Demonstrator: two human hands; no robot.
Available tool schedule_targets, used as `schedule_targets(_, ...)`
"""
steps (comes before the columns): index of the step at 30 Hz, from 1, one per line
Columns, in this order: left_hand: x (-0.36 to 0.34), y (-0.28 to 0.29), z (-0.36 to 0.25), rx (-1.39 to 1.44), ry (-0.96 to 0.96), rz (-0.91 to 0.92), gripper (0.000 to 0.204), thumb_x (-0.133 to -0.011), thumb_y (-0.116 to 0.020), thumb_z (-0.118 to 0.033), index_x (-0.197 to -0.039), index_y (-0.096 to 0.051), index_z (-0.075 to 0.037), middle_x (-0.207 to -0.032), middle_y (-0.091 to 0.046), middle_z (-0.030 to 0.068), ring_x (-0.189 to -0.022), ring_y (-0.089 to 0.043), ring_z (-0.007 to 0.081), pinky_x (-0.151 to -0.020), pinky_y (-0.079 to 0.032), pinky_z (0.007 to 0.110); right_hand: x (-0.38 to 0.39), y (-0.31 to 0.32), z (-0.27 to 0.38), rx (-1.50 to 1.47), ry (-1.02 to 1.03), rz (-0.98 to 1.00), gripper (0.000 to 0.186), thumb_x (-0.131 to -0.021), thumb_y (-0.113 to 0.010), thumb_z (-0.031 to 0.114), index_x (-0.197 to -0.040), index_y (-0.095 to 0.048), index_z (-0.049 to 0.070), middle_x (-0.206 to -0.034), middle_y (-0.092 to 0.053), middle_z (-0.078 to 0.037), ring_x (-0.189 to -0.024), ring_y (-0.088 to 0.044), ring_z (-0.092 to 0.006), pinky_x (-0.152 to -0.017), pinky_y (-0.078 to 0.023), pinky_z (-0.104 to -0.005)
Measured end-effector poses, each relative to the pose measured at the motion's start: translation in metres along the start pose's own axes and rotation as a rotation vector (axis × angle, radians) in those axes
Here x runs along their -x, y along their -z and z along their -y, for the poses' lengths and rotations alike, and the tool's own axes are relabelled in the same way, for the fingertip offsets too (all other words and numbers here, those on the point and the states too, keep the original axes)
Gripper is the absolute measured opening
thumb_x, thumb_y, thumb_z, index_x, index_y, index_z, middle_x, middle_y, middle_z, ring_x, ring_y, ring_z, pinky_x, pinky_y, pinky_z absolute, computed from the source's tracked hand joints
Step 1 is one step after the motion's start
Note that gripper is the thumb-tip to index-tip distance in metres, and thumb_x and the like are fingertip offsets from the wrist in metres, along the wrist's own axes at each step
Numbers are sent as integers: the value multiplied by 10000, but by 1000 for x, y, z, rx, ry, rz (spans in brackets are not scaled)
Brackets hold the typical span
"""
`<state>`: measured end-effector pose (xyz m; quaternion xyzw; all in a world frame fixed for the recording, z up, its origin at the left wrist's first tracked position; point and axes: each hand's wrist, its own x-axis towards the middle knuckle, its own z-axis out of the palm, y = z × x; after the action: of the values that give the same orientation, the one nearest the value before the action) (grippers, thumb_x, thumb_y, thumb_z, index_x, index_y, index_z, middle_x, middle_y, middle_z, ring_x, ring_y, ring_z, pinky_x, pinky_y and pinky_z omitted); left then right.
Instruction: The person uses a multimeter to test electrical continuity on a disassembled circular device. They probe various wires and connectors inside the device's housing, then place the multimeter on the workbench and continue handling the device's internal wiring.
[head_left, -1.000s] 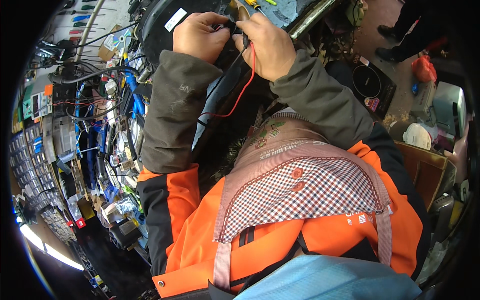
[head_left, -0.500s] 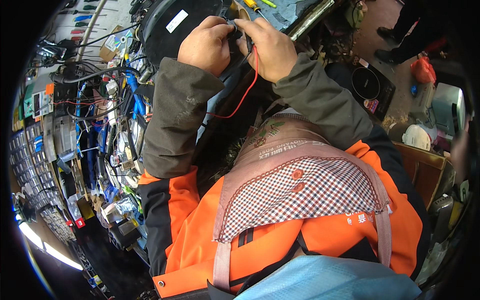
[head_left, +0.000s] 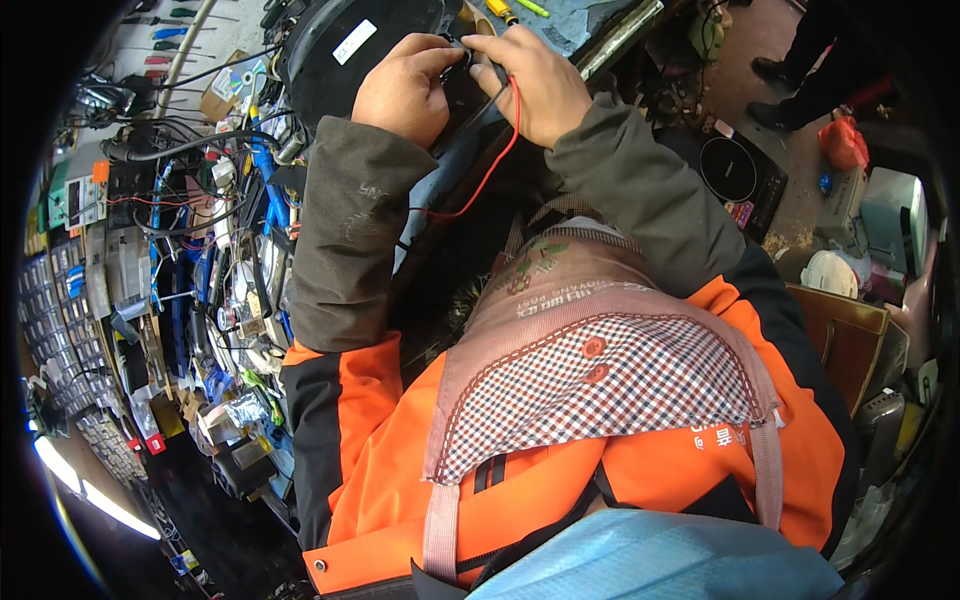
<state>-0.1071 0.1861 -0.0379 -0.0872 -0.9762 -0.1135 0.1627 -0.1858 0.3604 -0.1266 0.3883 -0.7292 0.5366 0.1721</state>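
Observation:
My left hand (head_left: 405, 92) is closed, thumb and forefinger pinched at a small dark part whose kind I cannot make out. It rests beside a large round black housing (head_left: 318, 72) bearing a white label (head_left: 353, 42). Opposite, my right hand (head_left: 540, 90) has its fingers closed round a thin black stick-like lead end. A red wire (head_left: 491, 178) hangs from that hand and curves down toward my left sleeve. The fingertips of both hands nearly meet over the housing's right edge, hiding most of what lies between them.
A yellow-handled screwdriver (head_left: 500, 9) and a green pen-like stick (head_left: 534, 7) lie on a blue mat (head_left: 580, 22). Tools, cables and parts crowd the left, with a small-drawer rack (head_left: 55, 320). To the right stand a black hotplate (head_left: 732, 168) and another person's legs (head_left: 795, 75).
My right hand has shifted slightly, its forefinger now reaching farther toward the left fingertips. The red wire bows a little more to the right. My left hand has tilted slightly.

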Motion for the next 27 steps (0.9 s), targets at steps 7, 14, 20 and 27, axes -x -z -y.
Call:
schedule_targets(7,34,41,-13,224,77,-160,300,-937,-713,3,-1230,-763,-40,-1190,-754,111,-928,-733,221,-822,-580,319,24,15,23,-81,112,-148,201,-946,-780,112,-1142,-748,83,-997,-695,-114,-845,-724,-340,-727,-597,-396)
schedule_targets(14,116,50,-11,216,270,-273,283,-964,-729,28,-1241,-757,-19,-1214,-726,72,-904,-611,79,-813,-509,240,16,10,13,-68,17,-152,243,-973,-765,138,-1199,-749,47,-1003,-678,-138,-838,-687,-321,-749,-554,-389)
schedule_targets(20,202,43,8,315,482,-487,201,-978,-677,72,-1164,-746,42,-1137,-735,109,-1005,-678,155,-919,-528,283,16,-8,-3,-85,-24,-150,282,-971,-771,167,-1231,-741,59,-995,-676,-131,-851,-681,-319,-761,-553,-387)
schedule_targets(27,264,44,9,200,716,-551,193,-1001,-683,29,-1182,-750,27,-1113,-750,81,-1024,-671,131,-953,-522,279,19,-19,-10,-155,-98,-175,277,-943,-797,197,-1192,-744,88,-997,-676,-133,-862,-709,-356,-781,-589,-418)
